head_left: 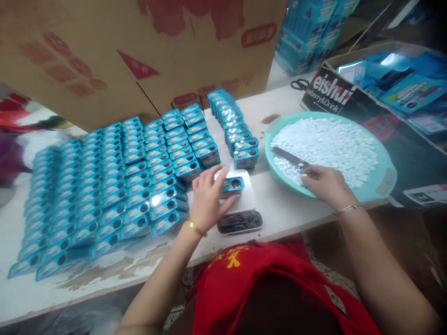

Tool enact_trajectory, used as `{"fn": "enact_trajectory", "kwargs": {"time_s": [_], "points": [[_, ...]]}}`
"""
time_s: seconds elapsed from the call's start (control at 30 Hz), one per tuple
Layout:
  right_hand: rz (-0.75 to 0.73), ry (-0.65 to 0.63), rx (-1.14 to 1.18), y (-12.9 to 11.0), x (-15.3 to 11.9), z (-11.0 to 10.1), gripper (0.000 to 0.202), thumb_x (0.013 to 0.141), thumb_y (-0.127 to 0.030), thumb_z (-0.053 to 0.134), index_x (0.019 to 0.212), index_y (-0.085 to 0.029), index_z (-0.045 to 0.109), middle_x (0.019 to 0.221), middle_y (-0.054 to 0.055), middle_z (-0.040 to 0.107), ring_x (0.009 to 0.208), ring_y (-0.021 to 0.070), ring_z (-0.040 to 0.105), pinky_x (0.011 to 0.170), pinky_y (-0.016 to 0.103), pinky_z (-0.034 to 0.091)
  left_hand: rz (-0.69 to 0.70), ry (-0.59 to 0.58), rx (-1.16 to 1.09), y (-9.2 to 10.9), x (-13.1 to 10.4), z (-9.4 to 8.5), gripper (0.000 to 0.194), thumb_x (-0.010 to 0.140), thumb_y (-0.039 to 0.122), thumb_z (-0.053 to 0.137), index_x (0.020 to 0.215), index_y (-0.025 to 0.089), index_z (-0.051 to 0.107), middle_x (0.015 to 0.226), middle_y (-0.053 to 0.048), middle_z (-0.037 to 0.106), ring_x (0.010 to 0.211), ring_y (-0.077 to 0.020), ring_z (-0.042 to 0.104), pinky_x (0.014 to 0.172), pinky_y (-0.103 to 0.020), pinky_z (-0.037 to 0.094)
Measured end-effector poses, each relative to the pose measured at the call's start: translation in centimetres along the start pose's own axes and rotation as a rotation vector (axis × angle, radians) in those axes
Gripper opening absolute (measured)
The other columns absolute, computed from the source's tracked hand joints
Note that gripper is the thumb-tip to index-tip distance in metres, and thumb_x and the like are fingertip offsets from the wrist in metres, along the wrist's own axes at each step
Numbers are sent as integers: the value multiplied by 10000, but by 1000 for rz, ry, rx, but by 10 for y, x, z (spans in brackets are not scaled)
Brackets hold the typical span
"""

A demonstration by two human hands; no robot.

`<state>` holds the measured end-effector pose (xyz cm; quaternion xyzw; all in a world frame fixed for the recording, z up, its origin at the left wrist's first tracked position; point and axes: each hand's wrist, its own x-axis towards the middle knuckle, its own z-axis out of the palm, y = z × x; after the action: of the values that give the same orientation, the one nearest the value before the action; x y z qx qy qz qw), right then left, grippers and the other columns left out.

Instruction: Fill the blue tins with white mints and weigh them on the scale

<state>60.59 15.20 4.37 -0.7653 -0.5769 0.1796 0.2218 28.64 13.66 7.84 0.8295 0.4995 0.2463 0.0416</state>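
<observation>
On a small white weighing scale [250, 190] with a black front panel [240, 222] sits a small blue box [233, 184] that has a dark round hole on top. My left hand [209, 195] curves round the box's left end, thumb in front and fingers behind. My right hand [324, 184] grips a dark, narrow, flat tool [290, 156], perhaps a small scoop. Its far end lies among white tablets [324, 144] in a mint-green basin [387, 179]. A few tablets rest on the tool near my fingers.
Tight rows of blue boxes [115, 181] fill the table's left side. A shorter row [232, 125] has white tablets on top. A large carton [167, 56] stands behind. Scissors [299, 84], stacked blue packs [305, 37] and a dark carton [324, 90] of blue packaging are at right.
</observation>
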Motion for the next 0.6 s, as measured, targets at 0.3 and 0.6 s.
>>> {"fn": "enact_trajectory", "kwargs": {"time_s": [0.3,0.6], "points": [[-84,66,-5,5,2,5,176,689,-338,628,760,-181,665,748,77,659,715,246,610,699,382,470,-98,-179,-67,-19,1,9,578,767,402,657,1267,192,457,1207,-106,586,1074,-278,524,889,-393,329],[-161,141,0,3,-1,6,209,772,-365,571,801,-178,660,741,71,641,678,220,579,680,362,452,-78,-128,-186,-24,-1,26,360,750,332,663,1054,183,541,1029,-68,652,950,-238,585,841,-369,366]]}}
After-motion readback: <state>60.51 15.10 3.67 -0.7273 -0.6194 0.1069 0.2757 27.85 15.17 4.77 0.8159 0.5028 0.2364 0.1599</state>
